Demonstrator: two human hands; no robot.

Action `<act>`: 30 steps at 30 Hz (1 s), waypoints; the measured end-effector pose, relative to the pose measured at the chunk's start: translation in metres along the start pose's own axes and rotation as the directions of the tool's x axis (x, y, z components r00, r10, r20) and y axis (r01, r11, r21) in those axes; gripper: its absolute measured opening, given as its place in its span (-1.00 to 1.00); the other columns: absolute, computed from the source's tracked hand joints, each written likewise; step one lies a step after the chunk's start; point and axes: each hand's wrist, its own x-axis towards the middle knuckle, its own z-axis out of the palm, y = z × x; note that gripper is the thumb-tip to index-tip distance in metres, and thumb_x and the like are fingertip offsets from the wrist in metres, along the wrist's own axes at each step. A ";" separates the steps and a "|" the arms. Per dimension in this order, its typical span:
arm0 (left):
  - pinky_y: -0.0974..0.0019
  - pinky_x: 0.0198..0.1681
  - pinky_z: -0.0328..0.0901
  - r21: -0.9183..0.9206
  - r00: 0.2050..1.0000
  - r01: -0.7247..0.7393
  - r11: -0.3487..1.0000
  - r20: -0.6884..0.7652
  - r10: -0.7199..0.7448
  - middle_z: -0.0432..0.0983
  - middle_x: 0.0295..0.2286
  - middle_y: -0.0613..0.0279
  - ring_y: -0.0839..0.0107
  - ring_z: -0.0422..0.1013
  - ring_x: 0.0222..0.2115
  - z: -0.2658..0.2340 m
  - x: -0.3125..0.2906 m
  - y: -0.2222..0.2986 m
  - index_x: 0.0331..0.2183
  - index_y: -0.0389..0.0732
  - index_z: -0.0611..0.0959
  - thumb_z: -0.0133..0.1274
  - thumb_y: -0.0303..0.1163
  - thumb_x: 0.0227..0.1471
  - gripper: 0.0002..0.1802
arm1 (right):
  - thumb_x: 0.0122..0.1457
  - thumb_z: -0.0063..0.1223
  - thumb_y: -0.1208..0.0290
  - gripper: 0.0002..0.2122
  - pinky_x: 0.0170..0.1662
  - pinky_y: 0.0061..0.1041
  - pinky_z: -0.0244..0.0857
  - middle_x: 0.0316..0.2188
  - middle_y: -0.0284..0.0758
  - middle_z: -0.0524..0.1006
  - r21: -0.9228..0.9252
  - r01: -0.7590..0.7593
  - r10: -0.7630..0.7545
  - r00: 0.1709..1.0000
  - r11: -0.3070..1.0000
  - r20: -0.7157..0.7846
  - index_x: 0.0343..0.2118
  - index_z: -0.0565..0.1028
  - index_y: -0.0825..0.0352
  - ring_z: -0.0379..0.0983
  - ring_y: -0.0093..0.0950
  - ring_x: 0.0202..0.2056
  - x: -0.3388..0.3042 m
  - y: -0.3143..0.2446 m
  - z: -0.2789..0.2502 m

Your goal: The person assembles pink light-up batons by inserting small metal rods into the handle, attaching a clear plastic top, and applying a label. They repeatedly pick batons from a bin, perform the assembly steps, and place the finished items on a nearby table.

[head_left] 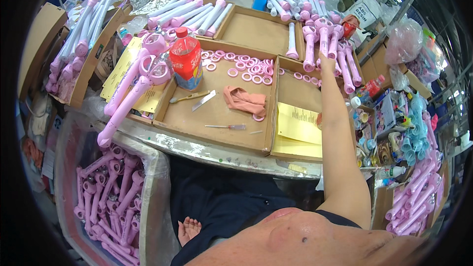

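Observation:
My right hand reaches far forward over the cardboard trays, and its fingers are closed around the handle of a pink toy wand in a cluster of similar pink wands at the back right. My left hand is out of the picture. Below the forearm lies a shallow cardboard tray holding a yellow paper sheet. The larger tray to its left holds several pink rings, a folded pink cloth, a small screwdriver and a red-labelled bottle.
A plastic-lined bin full of pink wand parts stands at lower left. Longer pink wands lie over yellow papers at the left. More wands fill boxes at the back, far left and lower right. Small bottles and clutter crowd the right.

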 end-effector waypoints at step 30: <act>0.28 -0.65 0.15 -0.006 -0.045 -0.997 0.071 0.825 -0.563 0.27 -0.75 0.17 0.27 0.28 -0.70 0.245 0.016 -0.024 -0.61 -0.18 0.52 0.05 -0.19 0.06 -0.67 | 0.21 -0.11 0.34 -0.79 -0.21 -0.45 0.21 -0.37 -0.26 0.39 0.461 -0.164 -0.480 -0.469 0.872 0.741 -0.45 0.43 0.38 0.32 -0.41 -0.30 -0.521 -0.070 -0.108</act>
